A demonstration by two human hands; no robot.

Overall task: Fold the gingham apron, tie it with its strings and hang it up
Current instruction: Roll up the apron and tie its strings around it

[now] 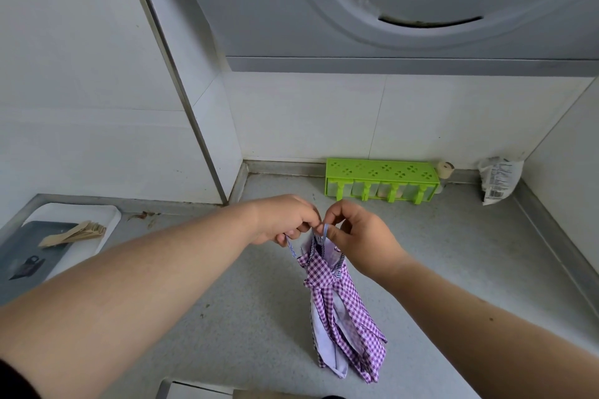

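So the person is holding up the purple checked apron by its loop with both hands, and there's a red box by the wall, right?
Nearly. The box by the wall is bright green, not red, as the head view shows. The rest holds: the left hand and the right hand both pinch the loop at the top of the purple checked apron, holding it up.

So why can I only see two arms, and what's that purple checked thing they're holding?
The camera sits on a person's head and looks down, so you see only their arms. The left hand and right hand both pinch a thin loop at the top of a folded apron. The apron hangs from it, tied round with its own strings, above a grey counter. At the back stands a green rack, with a bag in the corner. On the left is a tray. Above is a grey hood.
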